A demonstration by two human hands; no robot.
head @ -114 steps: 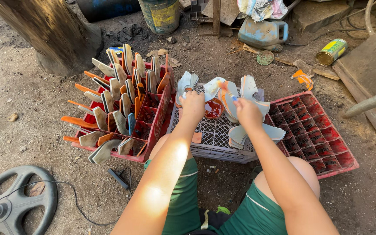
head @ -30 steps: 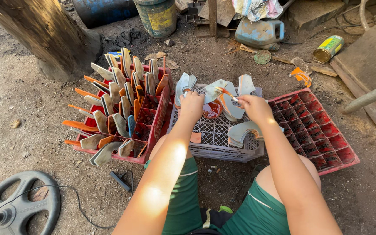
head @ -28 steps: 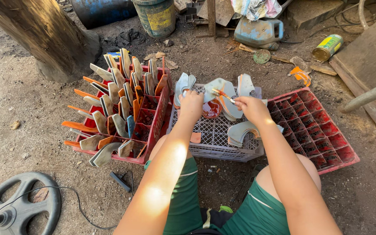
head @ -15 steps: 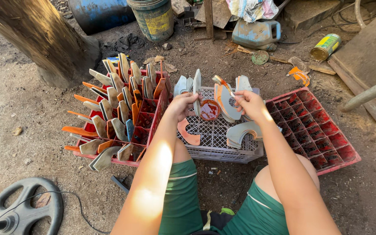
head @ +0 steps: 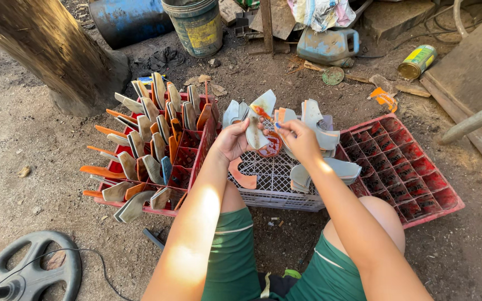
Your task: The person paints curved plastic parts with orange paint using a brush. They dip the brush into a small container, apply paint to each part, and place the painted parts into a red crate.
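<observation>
Fingers of the left hand [head: 233, 139] pinch a curved grey piece [head: 254, 134] above the white mesh crate [head: 269, 178], the right hand [head: 299, 139] closed on its far edge — steady both ends, keeping it over the red dish [head: 271, 147].

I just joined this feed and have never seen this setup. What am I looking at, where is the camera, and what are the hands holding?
The single camera sits on a person's head, looking down at their own bare arms and green shorts. The left hand holds a curved grey piece, and the right hand touches it beside a small orange-filled container. Below them, on dirt ground, is a white mesh crate with more curved pieces. On the person's left stands a red compartment crate full of upright pieces; on the right, another red crate with open compartments.
</observation>
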